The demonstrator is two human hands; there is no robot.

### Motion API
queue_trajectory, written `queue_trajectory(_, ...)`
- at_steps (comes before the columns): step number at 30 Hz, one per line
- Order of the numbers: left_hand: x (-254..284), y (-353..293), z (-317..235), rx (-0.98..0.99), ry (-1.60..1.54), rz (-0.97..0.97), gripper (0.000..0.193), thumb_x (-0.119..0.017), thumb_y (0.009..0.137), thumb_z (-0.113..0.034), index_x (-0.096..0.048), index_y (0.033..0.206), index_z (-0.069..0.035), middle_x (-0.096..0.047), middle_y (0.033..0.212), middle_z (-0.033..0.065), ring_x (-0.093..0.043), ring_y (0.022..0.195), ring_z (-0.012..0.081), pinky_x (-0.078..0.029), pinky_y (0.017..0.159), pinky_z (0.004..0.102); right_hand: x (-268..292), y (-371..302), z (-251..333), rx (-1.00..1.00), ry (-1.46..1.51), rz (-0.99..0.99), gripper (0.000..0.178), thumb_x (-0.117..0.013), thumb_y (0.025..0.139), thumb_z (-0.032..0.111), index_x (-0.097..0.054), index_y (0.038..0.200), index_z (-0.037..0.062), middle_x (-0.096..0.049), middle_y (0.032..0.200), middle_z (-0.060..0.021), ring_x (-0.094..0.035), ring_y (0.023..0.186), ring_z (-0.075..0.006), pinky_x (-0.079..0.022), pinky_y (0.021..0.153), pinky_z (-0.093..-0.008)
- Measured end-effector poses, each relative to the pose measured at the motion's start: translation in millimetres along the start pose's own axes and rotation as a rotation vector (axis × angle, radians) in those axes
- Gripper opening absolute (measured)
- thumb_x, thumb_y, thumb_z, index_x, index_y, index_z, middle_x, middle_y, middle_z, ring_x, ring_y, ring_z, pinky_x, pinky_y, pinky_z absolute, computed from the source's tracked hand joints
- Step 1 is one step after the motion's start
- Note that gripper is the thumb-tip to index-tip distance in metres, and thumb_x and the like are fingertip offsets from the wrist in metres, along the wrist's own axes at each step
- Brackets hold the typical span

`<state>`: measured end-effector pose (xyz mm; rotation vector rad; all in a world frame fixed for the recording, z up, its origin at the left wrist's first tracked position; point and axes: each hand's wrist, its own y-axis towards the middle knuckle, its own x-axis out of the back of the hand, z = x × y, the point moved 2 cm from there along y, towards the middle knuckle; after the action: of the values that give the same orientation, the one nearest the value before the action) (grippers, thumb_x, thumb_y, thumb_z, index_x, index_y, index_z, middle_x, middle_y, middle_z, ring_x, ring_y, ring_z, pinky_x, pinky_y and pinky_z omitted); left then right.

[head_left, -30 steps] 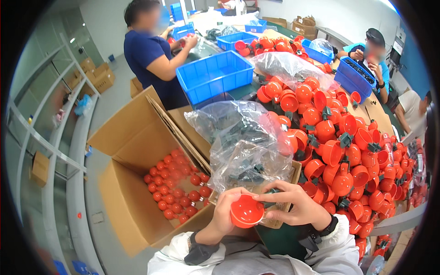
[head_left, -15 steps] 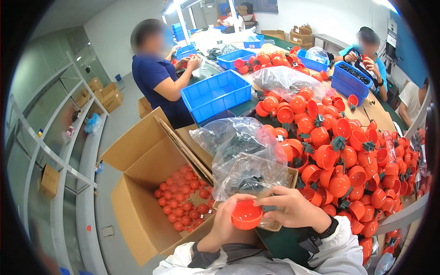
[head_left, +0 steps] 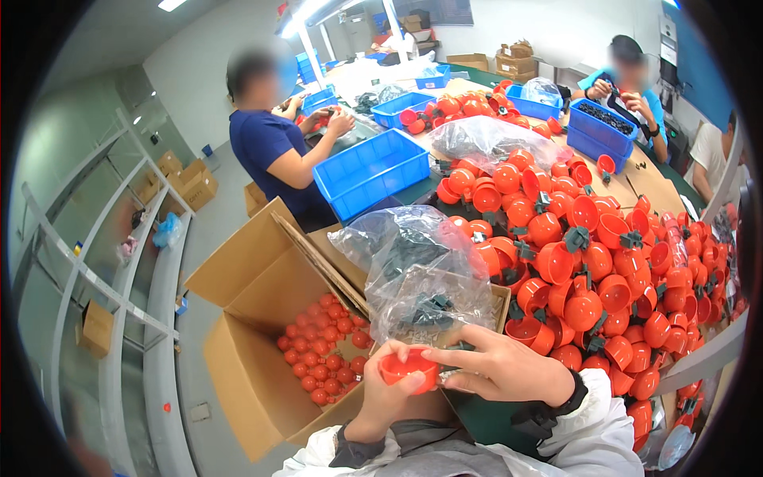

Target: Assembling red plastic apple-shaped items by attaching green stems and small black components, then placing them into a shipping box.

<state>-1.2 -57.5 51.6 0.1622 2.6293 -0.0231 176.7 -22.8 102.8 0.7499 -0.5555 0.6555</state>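
**Orange cup pinched between both hands**

Orange plastic, a small cup (head_left: 409, 367), sits low in front of the person's chest, gripped from both sides. The left hand (head_left: 383, 397) curls its fingers shut on the cup's left edge — the right hand (head_left: 502, 367) closes over it from the right, fingers pressed to the rim. Just beyond lies a clear plastic bag (head_left: 413, 270) of dark pieces in a carton. To the left, an open cardboard box (head_left: 238, 318) holds orange balls; to the right, orange cups (head_left: 588, 270) heap across the bench.
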Motion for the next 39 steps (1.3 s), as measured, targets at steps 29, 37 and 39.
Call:
queue_trajectory(29, 28, -2, 8, 0.012, 0.34, -0.127, 0.013, -0.048, 0.086, -0.005, -0.057, 0.087, 0.004, -0.063, 0.088, 0.0166, -0.064, 0.08, 0.0221, -0.053, 0.075, 0.0334, -28, -14, -55, -0.189, -0.491, 0.222, 0.02, -0.059, 0.075, 0.014, -0.055, 0.092, 0.0053, -0.057, 0.08, -0.0109, -0.061, 0.076, -0.0268, -0.05, 0.065, -0.0354)
queue_trajectory(37, 85, 6, -20, -0.087, 0.45, -0.3, 0.013, -0.048, 0.087, -0.007, -0.057, 0.086, 0.001, -0.064, 0.084, 0.0113, -0.062, 0.071, 0.0144, -0.051, 0.066, 0.025, -32, -18, -65, -0.25, -0.554, 0.253, 0.014, -0.057, 0.074, 0.008, -0.056, 0.088, 0.0031, -0.056, 0.084, -0.0127, -0.062, 0.078, -0.0287, -0.05, 0.067, -0.0363)
queue_trajectory(39, 108, 8, -19, -0.052, 0.527, -0.335, 0.012, -0.049, 0.087, -0.007, -0.058, 0.086, 0.0, -0.065, 0.082, 0.0096, -0.061, 0.069, 0.0133, -0.051, 0.063, 0.0245, -36, -15, -65, -0.25, -0.552, 0.281, 0.013, -0.057, 0.074, 0.008, -0.056, 0.087, 0.0026, -0.056, 0.084, -0.0128, -0.062, 0.077, -0.0289, -0.05, 0.067, -0.0364)
